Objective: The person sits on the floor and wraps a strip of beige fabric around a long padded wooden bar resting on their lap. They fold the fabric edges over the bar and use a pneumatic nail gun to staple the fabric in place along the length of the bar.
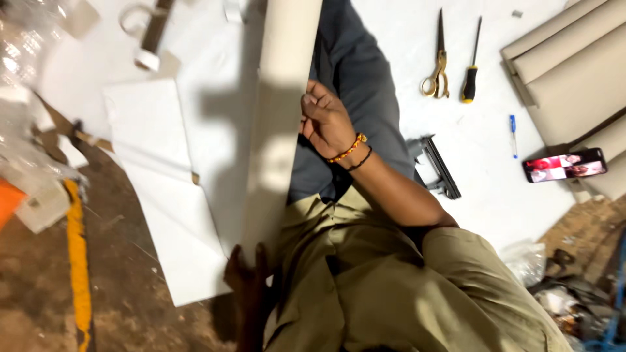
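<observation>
a long beige padded panel [277, 124] stands up across the person's lap, over the white sheet [163, 195] spread on the floor. the right hand [326, 120] grips the panel's right edge about halfway up, fingers curled shut around it, beaded bands on the wrist. the left hand [244, 274] holds the panel's lower end, fingers wrapped over its bottom edge. to the right of the panel lie a black staple gun [438, 166], scissors [438, 65], a screwdriver [471, 72], a blue pen [513, 133] and a phone [565, 164]. further right, more beige panels [574, 72] are stacked.
</observation>
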